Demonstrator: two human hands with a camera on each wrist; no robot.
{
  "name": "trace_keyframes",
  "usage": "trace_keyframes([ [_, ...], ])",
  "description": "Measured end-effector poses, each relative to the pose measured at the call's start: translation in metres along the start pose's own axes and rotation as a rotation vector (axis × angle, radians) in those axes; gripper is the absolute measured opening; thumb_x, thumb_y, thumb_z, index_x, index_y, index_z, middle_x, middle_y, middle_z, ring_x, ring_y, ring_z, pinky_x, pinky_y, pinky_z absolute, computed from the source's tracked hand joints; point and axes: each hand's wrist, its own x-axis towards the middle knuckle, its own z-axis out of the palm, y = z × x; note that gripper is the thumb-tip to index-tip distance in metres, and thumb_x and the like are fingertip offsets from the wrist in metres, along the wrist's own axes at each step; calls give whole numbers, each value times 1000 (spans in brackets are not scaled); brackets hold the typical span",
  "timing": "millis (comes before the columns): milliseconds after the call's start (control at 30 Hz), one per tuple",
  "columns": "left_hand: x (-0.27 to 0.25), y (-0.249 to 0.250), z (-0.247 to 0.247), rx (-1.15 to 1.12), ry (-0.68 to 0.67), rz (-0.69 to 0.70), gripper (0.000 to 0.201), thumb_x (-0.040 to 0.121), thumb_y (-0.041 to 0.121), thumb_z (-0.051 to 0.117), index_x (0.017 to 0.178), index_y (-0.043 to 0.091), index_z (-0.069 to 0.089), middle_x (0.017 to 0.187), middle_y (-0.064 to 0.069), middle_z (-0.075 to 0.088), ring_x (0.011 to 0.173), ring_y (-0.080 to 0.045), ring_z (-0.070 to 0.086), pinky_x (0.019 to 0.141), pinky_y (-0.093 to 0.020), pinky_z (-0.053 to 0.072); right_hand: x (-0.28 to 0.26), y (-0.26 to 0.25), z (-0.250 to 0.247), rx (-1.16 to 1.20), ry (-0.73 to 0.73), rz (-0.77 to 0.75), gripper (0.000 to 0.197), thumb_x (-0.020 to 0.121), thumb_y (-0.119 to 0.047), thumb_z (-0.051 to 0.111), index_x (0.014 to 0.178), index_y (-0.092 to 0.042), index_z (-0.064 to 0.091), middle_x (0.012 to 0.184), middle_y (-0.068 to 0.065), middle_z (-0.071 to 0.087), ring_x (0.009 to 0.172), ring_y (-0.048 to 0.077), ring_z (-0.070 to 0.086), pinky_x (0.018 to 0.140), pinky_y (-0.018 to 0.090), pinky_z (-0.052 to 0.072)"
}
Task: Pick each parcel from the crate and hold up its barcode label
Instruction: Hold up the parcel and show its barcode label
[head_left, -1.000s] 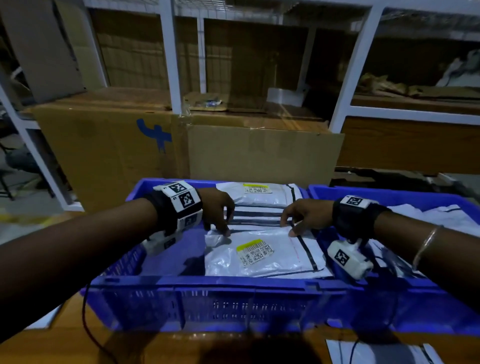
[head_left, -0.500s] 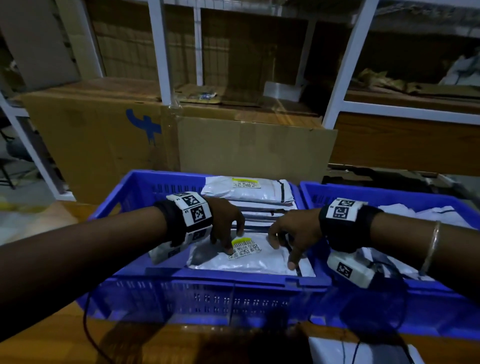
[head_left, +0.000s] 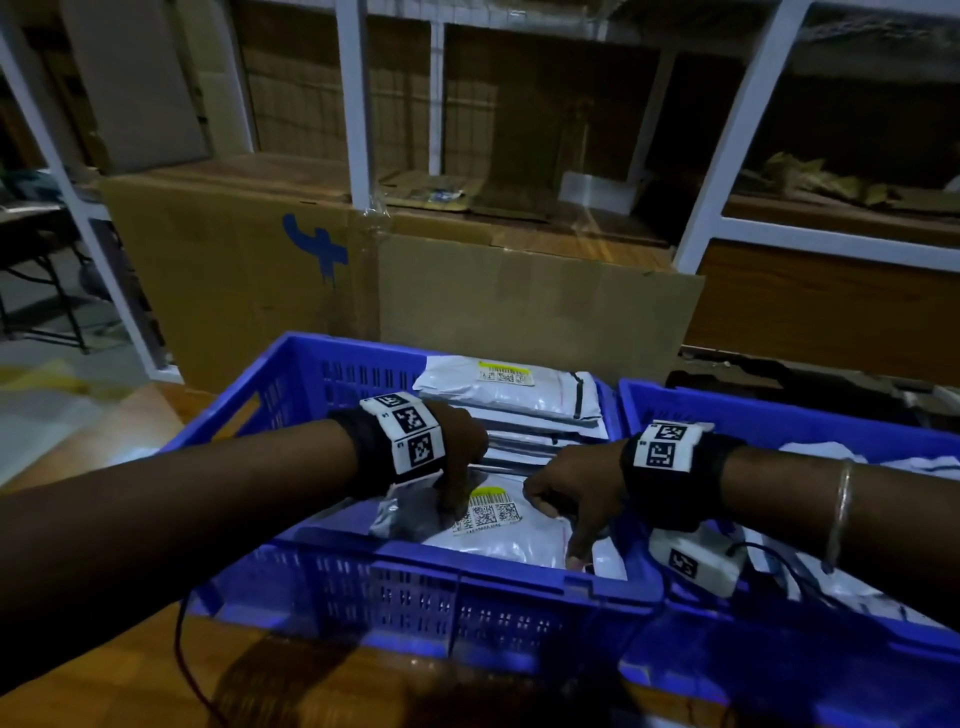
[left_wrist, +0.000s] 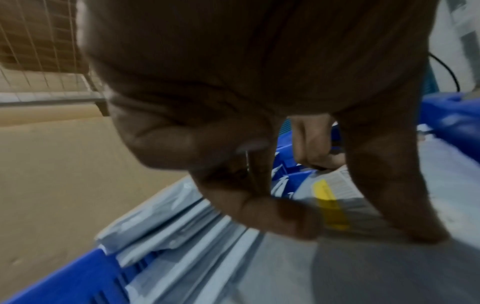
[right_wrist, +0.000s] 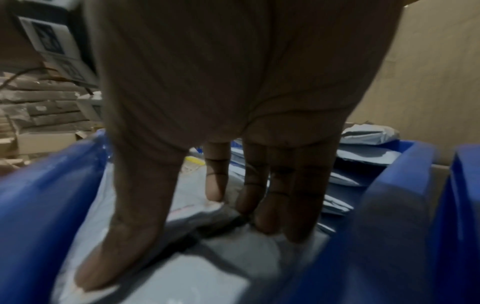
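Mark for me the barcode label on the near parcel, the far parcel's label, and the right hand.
near parcel's barcode label (head_left: 488, 512), head view: on the printed codes below its yellow strip.
far parcel's label (head_left: 505, 374), head view: middle of the sticker.
right hand (head_left: 574, 486), head view: back of the hand.

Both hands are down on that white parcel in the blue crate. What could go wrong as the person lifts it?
The left hand grips the near parcel right beside its barcode label, so fingers could cover or crease the label when it is held up.

The right hand has only its thumb and fingertips on the slick bag's edge; it might slip free.

More parcels lie stacked close behind in the crate; the lift could drag one along.
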Motion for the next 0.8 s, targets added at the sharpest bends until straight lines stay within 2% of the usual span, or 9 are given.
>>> trace_keyframes([
  [100,2,-3,-4,-2,-39,-27,68,61,53,83,112,11,68,90,-1,68,78,-21,62,68,-27,48,-3,2,-6,79,12,10,45,67,-51,85,84,-25,52,71,-2,67,68,19,62,71,35,53],
  [167,3,-2,-5,-52,-85,-33,60,62,52,84,105,12,72,80,1,63,72,-17,57,57,-19,45,-5,5,-15,180,86,46,46,67,-56,83,86,-23,57,79,2,70,70,19,64,72,36,54],
  [267,5,-2,-5,-109,-94,-33,54,69,42,83,110,9,70,93,-3,66,77,-14,55,42,-11,37,-1,6,-29,161,203,75,49,68,-56,82,97,-25,57,92,-1,68,82,17,63,75,32,51],
  [333,7,-3,-6,-141,-87,-21,52,72,39,83,112,10,69,102,-4,70,80,-12,56,47,-12,39,5,4,-34,126,218,90,55,70,-55,80,110,-27,53,102,-3,64,90,15,59,80,29,49],
  [433,5,-6,-6,-148,-91,-27,54,71,41,83,114,12,68,103,-2,71,89,-16,62,66,-21,44,17,2,-35,124,136,98,70,72,-54,80,128,-22,51,114,-2,64,97,15,58,89,30,50],
  [500,3,-10,-5,-144,-87,-35,57,71,42,82,115,10,66,96,1,67,86,-16,59,66,-23,42,23,0,-35,143,67,89,64,72,-52,81,122,-21,56,102,-7,65,90,12,61,83,27,51],
  [633,-5,-21,-8,-101,-50,-60,52,76,37,79,118,10,65,105,-2,70,82,-14,57,44,-15,38,27,0,-34,142,1,57,31,74,-47,82,89,-27,62,56,-20,63,53,-8,56,61,16,45],
  [733,-10,-23,-9,-128,-54,-70,51,78,29,79,123,13,61,113,-4,70,79,-12,57,39,-6,36,27,-2,-34,130,21,35,36,69,-52,83,82,-31,58,60,-15,65,58,-1,58,62,21,44],
  [800,-11,-23,-8,-198,-61,-82,51,79,22,79,125,13,58,114,-8,70,63,-10,56,39,-5,37,25,-2,-34,104,33,35,37,68,-54,82,80,-33,54,63,-14,63,61,-1,56,63,21,43],
])
